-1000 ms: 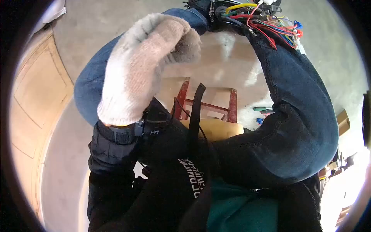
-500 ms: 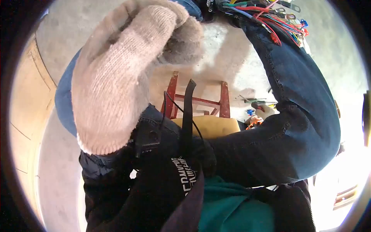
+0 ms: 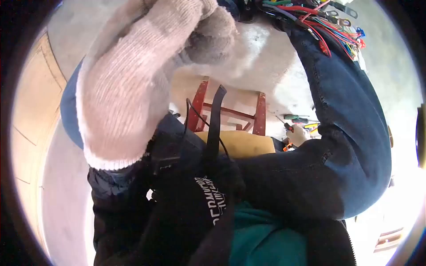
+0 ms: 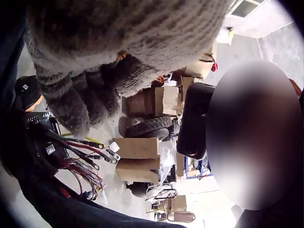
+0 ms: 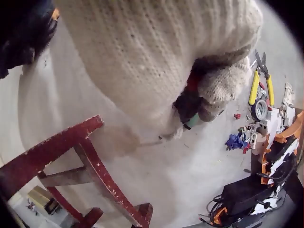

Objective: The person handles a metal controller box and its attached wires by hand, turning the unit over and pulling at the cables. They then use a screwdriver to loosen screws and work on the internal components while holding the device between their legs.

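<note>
My left hand (image 3: 124, 88), in a whitish knitted glove, is raised at the upper left of the head view, fingers loosely curled downward. In the left wrist view nothing shows held in its fingers (image 4: 71, 109). Low beside the stool, my gloved right hand (image 3: 300, 135) grips a screwdriver (image 3: 289, 127) by its black and red handle. The right wrist view shows that handle (image 5: 187, 102) partly hidden in the curled fingers, its thin shaft toward the floor. A bundle of coloured wires (image 3: 326, 31) with ring terminals spreads over the lower leg, out of a black box (image 4: 47, 147).
Under me is a stool with a yellow seat (image 3: 248, 145) and red wooden legs (image 3: 260, 113). A green-handled screwdriver (image 3: 290, 117) lies on the floor near the right hand. Yellow-handled pliers (image 5: 254, 89), a grey tape roll (image 5: 260, 109) and blue connectors (image 5: 236, 141) are there too. Cardboard boxes (image 4: 137, 148) stand farther off.
My right hand, hidden a second ago, has come into the head view beside the stool with the screwdriver. The left hand looks larger and nearer the camera, its fingers still loosely curled.
</note>
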The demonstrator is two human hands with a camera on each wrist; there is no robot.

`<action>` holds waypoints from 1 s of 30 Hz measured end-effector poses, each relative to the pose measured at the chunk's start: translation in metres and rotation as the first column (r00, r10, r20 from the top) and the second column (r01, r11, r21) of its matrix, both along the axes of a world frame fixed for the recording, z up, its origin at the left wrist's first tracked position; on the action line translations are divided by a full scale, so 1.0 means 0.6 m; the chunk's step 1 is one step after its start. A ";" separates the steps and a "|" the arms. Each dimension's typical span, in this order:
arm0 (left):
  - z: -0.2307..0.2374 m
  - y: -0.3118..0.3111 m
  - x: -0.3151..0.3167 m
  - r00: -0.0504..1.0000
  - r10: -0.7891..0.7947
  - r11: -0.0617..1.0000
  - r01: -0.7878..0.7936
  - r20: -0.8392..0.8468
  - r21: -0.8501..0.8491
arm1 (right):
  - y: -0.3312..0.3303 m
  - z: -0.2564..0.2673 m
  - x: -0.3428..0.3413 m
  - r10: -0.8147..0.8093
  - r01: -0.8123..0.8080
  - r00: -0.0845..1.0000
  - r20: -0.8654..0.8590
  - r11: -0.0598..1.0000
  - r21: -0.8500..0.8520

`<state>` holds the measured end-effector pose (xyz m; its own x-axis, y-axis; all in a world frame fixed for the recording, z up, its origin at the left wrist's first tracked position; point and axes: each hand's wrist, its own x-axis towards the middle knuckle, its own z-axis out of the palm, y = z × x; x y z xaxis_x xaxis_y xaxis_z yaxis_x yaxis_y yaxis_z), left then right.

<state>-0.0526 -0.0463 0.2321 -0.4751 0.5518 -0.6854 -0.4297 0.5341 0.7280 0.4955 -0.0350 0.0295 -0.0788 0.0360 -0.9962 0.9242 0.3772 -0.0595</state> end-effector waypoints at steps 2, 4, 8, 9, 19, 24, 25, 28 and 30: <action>0.007 0.010 0.004 0.999 0.015 1.000 -0.016 0.037 0.015 | -0.006 -0.019 0.002 0.016 -0.016 1.000 -0.009 1.000 0.004; 0.007 0.014 0.005 0.996 0.028 0.999 -0.031 0.083 0.026 | -0.007 -0.032 0.011 0.045 -0.044 0.999 -0.001 0.999 0.017; 0.019 0.036 0.024 0.995 0.072 0.997 -0.074 0.073 0.030 | -0.016 -0.037 0.015 0.093 -0.091 0.995 -0.048 0.995 0.045; 0.025 0.046 0.030 0.982 0.184 0.983 -0.184 0.044 -0.011 | -0.011 -0.036 0.005 0.089 -0.087 0.995 -0.054 0.995 0.046; 0.008 0.008 0.000 0.992 -0.086 0.991 0.075 0.093 0.107 | 0.072 0.037 -0.100 -0.243 0.250 0.962 -0.127 0.967 0.045; 0.009 0.008 0.004 0.996 -0.055 0.993 0.047 0.069 0.104 | 0.061 -0.061 0.029 -0.377 0.390 0.881 -0.284 0.921 -0.010; 0.006 0.005 0.002 0.996 -0.051 0.993 0.044 0.068 0.108 | 0.070 -0.059 0.019 -0.393 0.405 0.884 -0.253 0.914 -0.004; 0.005 0.003 -0.002 0.994 -0.093 0.986 0.084 0.058 0.142 | 0.088 -0.050 -0.024 -0.398 0.409 0.896 -0.199 0.912 0.018; 0.018 0.011 0.010 0.998 -0.005 0.997 0.000 0.056 0.082 | 0.097 -0.056 -0.048 -0.398 0.411 0.896 -0.195 0.911 0.027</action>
